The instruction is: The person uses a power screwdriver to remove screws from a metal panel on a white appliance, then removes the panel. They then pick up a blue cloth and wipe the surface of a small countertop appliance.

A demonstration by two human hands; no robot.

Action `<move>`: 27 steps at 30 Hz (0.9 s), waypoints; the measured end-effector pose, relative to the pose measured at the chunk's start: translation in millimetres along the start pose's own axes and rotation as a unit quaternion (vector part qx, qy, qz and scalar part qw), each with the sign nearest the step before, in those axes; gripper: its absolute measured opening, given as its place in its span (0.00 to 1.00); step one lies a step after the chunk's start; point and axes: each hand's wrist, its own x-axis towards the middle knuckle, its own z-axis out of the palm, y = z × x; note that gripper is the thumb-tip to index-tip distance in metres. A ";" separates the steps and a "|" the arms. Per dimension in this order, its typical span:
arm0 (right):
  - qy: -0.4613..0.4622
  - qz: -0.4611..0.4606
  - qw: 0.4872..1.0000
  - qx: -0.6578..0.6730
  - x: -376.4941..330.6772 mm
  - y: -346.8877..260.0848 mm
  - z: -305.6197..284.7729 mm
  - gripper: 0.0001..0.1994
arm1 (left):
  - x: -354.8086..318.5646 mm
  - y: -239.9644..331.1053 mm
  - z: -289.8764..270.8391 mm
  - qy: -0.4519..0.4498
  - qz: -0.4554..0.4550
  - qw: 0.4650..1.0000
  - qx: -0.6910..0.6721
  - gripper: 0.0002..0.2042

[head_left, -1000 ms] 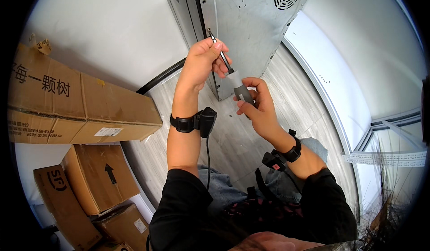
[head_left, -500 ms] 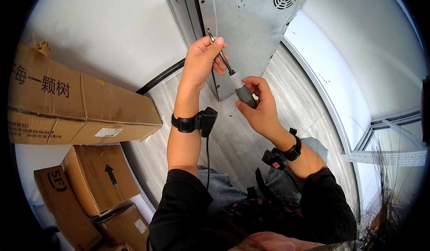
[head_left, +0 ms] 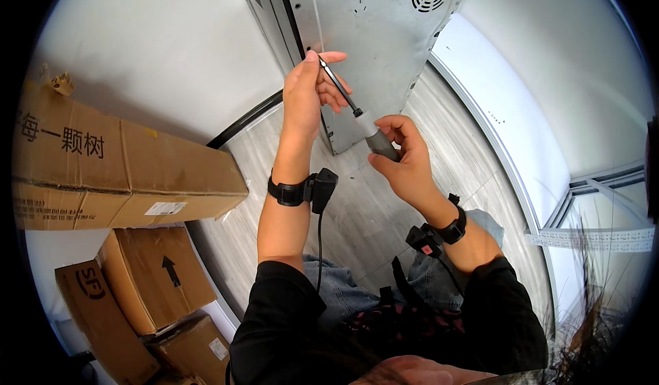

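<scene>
Left hand [head_left: 305, 90] pinches the screwdriver [head_left: 357, 121] shaft near its tip, against the far grey metal cabinet [head_left: 371, 35]; right hand [head_left: 401, 155] grips the handle nearer the body. Good practice: keep the shaft square to the panel and seat the tip before turning.

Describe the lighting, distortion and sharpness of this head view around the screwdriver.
Head view: even daylight, brightest at the window on the right; fisheye bends the floor edge and metal cabinet; black corners; left hand, right hand and screwdriver are sharp, without motion blur or glare.
</scene>
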 end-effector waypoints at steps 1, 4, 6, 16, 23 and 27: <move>0.000 0.003 1.000 0.007 0.3 -0.3 0.2 0.24 | 0.3 -1.5 1.2 0.012 0.004 1.000 -0.001 0.24; 0.002 0.002 1.000 0.001 1.3 2.1 -0.4 0.24 | 1.7 -5.7 4.1 0.041 0.017 0.999 0.003 0.25; 0.001 -0.010 1.000 -0.003 2.6 4.9 -1.4 0.23 | 2.4 -7.0 4.8 0.054 0.026 0.998 0.008 0.24; 0.003 0.005 1.000 0.014 2.4 4.4 -15.5 0.22 | 4.9 -12.0 7.1 0.098 0.063 0.993 0.021 0.19; -0.004 0.076 0.996 0.037 2.9 8.3 -65.0 0.21 | 12.4 -44.9 29.6 0.063 0.065 0.996 -0.016 0.13; 0.027 0.125 0.992 0.020 1.4 16.8 -121.3 0.20 | 25.7 -85.5 71.4 0.034 0.000 0.999 -0.042 0.12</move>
